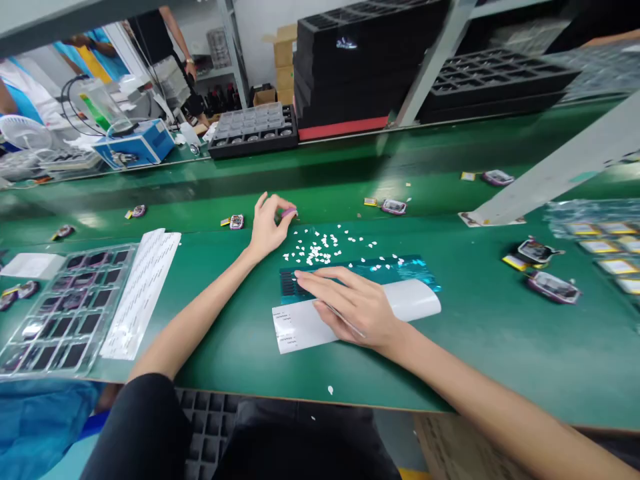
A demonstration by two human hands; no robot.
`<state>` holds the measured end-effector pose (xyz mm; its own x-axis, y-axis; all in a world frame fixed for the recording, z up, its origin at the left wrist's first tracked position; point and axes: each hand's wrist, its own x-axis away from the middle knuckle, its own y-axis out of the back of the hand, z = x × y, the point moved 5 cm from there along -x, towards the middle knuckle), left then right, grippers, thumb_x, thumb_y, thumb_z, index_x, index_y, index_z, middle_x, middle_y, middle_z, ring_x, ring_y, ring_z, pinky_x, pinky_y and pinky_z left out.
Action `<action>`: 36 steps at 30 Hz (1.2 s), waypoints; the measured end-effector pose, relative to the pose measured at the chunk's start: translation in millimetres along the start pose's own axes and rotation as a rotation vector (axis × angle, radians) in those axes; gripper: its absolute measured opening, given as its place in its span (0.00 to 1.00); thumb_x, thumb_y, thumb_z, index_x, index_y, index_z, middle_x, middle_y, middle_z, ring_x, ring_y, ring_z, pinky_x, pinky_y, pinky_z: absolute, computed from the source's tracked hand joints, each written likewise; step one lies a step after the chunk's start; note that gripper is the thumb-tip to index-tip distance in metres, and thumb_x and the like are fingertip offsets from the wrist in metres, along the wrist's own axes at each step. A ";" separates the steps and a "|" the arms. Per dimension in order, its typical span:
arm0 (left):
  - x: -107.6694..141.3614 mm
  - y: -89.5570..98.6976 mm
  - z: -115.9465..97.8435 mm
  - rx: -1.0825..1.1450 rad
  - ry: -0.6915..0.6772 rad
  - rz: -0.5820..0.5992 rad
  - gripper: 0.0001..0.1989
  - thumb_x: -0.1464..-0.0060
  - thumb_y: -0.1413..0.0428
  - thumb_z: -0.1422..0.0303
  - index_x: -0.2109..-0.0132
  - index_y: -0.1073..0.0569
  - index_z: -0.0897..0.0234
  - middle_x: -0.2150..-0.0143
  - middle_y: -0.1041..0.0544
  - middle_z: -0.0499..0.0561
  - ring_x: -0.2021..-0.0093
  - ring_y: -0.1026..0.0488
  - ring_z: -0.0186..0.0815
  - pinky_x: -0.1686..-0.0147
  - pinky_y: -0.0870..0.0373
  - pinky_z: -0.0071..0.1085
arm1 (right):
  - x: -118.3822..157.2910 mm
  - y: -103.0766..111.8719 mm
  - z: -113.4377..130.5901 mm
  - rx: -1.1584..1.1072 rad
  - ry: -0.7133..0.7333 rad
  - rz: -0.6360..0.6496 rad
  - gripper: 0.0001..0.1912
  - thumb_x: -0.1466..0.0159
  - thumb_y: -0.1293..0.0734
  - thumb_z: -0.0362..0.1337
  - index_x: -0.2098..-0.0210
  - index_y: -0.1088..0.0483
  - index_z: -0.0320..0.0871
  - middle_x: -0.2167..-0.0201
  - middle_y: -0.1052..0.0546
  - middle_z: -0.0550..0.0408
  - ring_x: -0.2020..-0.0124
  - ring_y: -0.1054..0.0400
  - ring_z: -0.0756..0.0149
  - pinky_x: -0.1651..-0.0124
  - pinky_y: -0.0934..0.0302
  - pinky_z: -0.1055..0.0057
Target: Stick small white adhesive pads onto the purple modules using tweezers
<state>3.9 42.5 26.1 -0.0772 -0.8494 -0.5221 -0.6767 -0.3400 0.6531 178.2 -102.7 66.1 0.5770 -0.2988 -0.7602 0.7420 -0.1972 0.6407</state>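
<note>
Fingers on the left hand [269, 228] are pinched narrow around a small purple piece [289, 212], and the ones on the right hand [357, 307] are closed on a thin tool [354, 327], mostly hidden by the palm so I can't tell its exact type. Right fingertips sit over the end of a shiny teal strip [420, 267] with black rectangles [289, 283] on it, and a curling white sheet [297, 330] runs under that hand. Loads of little white bits [315, 252] are scattered just past the right fingers, on the green bench [225, 347].

Off to the left of the left fingers there's a clear tray [50, 373], pockets filled with dark flat pieces, a few purple-edged, and printed white strips [137, 293] next to it. Well right of the right fingers, an opened purple device [553, 288] lies near clear plastic packaging [565, 217] with rows of yellow-edged flat packs [619, 267].

Way beyond the left fingers, up on the shelf: a black tray [253, 143] of roundish things, partly covered by a clear pocketed tray [250, 119]. Farther right, a tall stack of black trays [355, 80], contents too dark to make out.
</note>
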 end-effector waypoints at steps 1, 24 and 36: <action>16.7 10.3 -9.0 0.049 0.017 -0.061 0.04 0.36 0.46 0.67 0.61 0.34 0.61 0.60 0.21 0.52 0.53 0.22 0.40 0.47 0.28 0.41 | -0.1 1.1 -1.0 -0.046 -0.026 -0.012 0.14 0.30 0.40 0.28 0.47 0.32 0.39 0.52 0.19 0.47 0.54 0.25 0.58 0.49 0.27 0.57; 142.7 45.3 -85.8 0.960 0.519 0.139 0.05 0.35 0.44 0.66 0.57 0.34 0.58 0.58 0.17 0.53 0.65 0.17 0.38 0.68 0.15 0.36 | 4.9 -3.7 6.2 -0.026 -0.246 0.057 0.09 0.31 0.34 0.26 0.52 0.32 0.40 0.66 0.21 0.54 0.72 0.27 0.72 0.75 0.35 0.75; 144.8 48.7 -89.7 0.678 0.436 0.116 0.04 0.38 0.44 0.72 0.58 0.31 0.57 0.66 0.18 0.48 0.73 0.18 0.35 0.74 0.18 0.30 | 11.5 -12.4 4.2 -0.061 -0.270 0.201 0.17 0.36 0.42 0.19 0.55 0.30 0.41 0.64 0.21 0.57 0.72 0.27 0.72 0.74 0.35 0.75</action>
<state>25.4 -133.3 31.5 0.0235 -0.9926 -0.1193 -0.9890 -0.0405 0.1425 174.2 -107.6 49.8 0.6084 -0.5642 -0.5582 0.6466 -0.0555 0.7608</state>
